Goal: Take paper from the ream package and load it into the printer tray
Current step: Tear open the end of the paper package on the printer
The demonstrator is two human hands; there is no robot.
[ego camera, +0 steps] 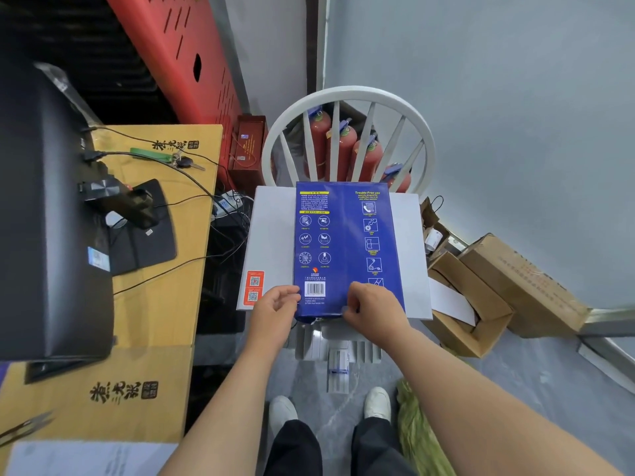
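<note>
A blue ream package [345, 242] lies flat on a white board [268, 242] that rests on the seat of a white chair [347, 94]. Both my hands hold the package's near end. My left hand [275, 305] grips its near left corner, beside the barcode. My right hand [371, 309] pinches the wrapper at the near edge, right of the barcode. The black printer [44, 214] stands on the wooden desk at the left; its tray is not clearly visible.
The wooden desk [161, 304] carries keys [185, 163], cables and a black pad [151, 228]. Red fire extinguishers [343, 149] stand behind the chair. Open cardboard boxes [498, 286] sit on the floor at the right. Scissors [24, 427] lie at the near left.
</note>
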